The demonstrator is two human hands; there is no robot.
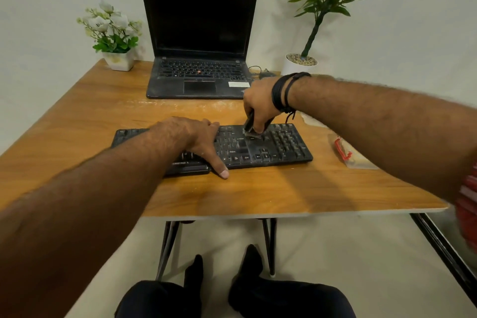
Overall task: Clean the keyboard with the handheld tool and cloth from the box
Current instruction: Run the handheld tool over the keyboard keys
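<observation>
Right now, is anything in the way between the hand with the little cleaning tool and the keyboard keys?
No, nothing visible is in the way. The right hand holds the tool with its tip already down on the keyboard, beside the number pad. The left hand rests flat on the keys further left, apart from the tool.

A: What colours are on the worktop (77,116)?
B: It is orange-brown with a wood grain. The keyboard (273,142) is black with pale legends, and the laptop (198,41) is black with one red dot among its keys.
A: And around them?
B: White flowers (111,20) with green leaves in a white pot; black wristbands (282,93); a clear bag (353,152) with red trim.
</observation>
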